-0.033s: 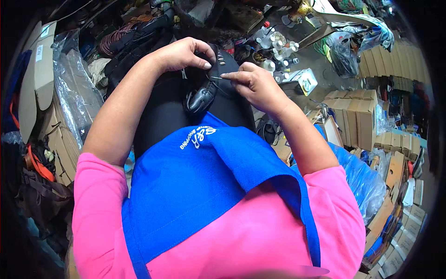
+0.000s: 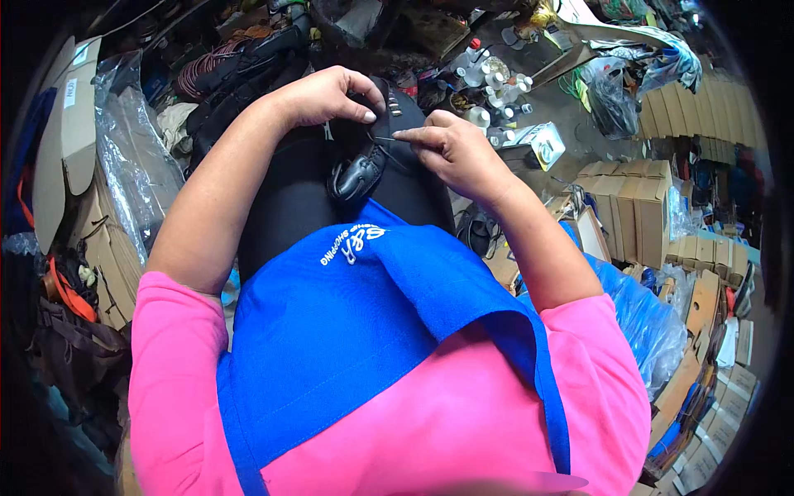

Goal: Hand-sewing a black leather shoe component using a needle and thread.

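Right hand (image 2: 451, 149) pinches thread — beside black shoe (image 2: 357, 174).

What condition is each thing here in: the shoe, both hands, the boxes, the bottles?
Black shoe: resting on the lap, toe toward the apron.
Left hand: curled, gripping the dark piece above the shoe.
Right hand: pinching a thin thread or needle.
Blue apron: worn, partly folded.
Cardboard boxes: stacked, closed.
Small bottles: standing, capped.

Black shoe (image 2: 357, 174), blue apron (image 2: 347, 322), pink shirt (image 2: 430, 430)
Apron has white lettering just below the grip; brown boxes (image 2: 637, 207) lie right of it.
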Motion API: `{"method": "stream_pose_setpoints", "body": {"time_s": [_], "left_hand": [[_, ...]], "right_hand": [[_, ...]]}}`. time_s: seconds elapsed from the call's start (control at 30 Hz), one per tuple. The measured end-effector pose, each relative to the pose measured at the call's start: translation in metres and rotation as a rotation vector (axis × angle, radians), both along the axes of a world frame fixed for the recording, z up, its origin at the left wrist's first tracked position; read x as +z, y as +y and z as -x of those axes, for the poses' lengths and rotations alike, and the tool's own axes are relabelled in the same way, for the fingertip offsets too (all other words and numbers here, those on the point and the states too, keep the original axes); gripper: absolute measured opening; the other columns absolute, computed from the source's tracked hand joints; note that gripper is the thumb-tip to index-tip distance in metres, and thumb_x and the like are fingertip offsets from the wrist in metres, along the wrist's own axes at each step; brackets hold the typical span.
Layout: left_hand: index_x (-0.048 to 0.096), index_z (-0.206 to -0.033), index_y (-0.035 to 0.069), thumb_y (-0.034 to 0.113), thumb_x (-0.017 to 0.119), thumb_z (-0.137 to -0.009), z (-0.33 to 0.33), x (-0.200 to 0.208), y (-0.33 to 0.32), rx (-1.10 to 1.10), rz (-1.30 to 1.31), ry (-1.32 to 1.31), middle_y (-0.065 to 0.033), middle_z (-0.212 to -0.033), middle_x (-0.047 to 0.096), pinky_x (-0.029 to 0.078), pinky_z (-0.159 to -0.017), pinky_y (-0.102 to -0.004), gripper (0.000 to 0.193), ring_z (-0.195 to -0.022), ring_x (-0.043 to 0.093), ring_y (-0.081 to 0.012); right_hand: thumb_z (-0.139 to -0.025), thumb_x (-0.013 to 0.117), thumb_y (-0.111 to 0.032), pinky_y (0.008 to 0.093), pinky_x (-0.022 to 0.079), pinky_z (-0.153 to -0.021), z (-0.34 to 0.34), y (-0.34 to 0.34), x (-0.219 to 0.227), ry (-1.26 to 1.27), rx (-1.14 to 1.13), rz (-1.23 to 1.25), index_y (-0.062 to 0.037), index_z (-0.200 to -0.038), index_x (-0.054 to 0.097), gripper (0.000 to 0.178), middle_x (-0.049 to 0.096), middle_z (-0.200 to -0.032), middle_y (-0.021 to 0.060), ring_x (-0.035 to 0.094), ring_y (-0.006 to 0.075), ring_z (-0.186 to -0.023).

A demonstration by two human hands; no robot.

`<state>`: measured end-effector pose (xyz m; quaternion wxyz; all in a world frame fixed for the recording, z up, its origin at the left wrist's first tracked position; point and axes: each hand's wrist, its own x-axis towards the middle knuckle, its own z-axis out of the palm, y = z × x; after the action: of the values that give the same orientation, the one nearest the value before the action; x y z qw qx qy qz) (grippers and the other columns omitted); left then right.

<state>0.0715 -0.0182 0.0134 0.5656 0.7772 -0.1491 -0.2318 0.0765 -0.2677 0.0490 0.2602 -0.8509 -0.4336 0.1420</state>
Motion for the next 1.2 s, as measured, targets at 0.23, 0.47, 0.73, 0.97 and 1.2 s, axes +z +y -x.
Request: {"method": "stream_pose_setpoints", "body": {"time_s": [0.23, 0.47, 0.73, 0.97, 1.2], "left_hand": [[0.068, -0.11, 0.004, 0.008, 0.067, -0.076, -0.003, -0.001, 0.006, -0.05, -0.015, 0.034, -0.0087, -0.103, 0.067, 0.044, -0.094, -0.032, 0.034, -0.1, 0.06, -0.0188], [0.068, -0.112, 0.004, 0.005, 0.065, -0.075, -0.003, -0.003, 0.008, -0.045, 0.016, 0.111, -0.0083, -0.106, 0.068, 0.044, -0.094, -0.0308, 0.037, -0.099, 0.06, -0.0172], [0.069, -0.108, 0.006, 0.009, 0.069, -0.076, -0.012, -0.006, 0.003, -0.066, -0.036, -0.009, -0.0082, -0.103, 0.065, 0.045, -0.092, -0.0311, 0.032, -0.099, 0.059, -0.0191], [0.069, -0.107, 0.005, 0.009, 0.068, -0.08, -0.016, -0.01, 0.002, -0.118, -0.067, -0.057, -0.0066, -0.102, 0.069, 0.046, -0.091, -0.0306, 0.028, -0.097, 0.062, -0.0165], [0.068, -0.112, 0.009, 0.013, 0.07, -0.079, -0.012, -0.003, 0.007, -0.148, -0.097, -0.026, -0.0081, -0.106, 0.063, 0.044, -0.092, -0.0321, 0.033, -0.101, 0.058, -0.0207]], "right_hand": [[-0.075, 0.06, -0.012, 0.0399, 0.051, -0.075, -0.004, 0.009, 0.009, -0.077, 0.018, 0.098, -0.0097, -0.099, 0.072, 0.027, 0.06, -0.085, 0.0135, 0.062, 0.0314, -0.082], [-0.074, 0.06, -0.012, 0.0406, 0.051, -0.076, 0.005, 0.018, 0.018, -0.119, -0.032, 0.164, -0.0071, -0.097, 0.072, 0.027, 0.061, -0.083, 0.0151, 0.062, 0.033, -0.081], [-0.075, 0.061, -0.012, 0.0408, 0.051, -0.074, 0.006, 0.011, -0.005, -0.138, -0.016, 0.066, -0.0092, -0.099, 0.071, 0.026, 0.061, -0.084, 0.0129, 0.062, 0.0318, -0.078], [-0.074, 0.063, -0.01, 0.0402, 0.051, -0.072, 0.0, 0.013, 0.003, -0.152, 0.052, 0.121, -0.0134, -0.101, 0.072, 0.028, 0.061, -0.086, 0.0117, 0.062, 0.0308, -0.079], [-0.073, 0.064, -0.011, 0.0398, 0.051, -0.07, -0.009, 0.008, -0.001, -0.05, 0.033, 0.09, -0.0131, -0.101, 0.072, 0.029, 0.06, -0.082, 0.0126, 0.062, 0.031, -0.078]]}}
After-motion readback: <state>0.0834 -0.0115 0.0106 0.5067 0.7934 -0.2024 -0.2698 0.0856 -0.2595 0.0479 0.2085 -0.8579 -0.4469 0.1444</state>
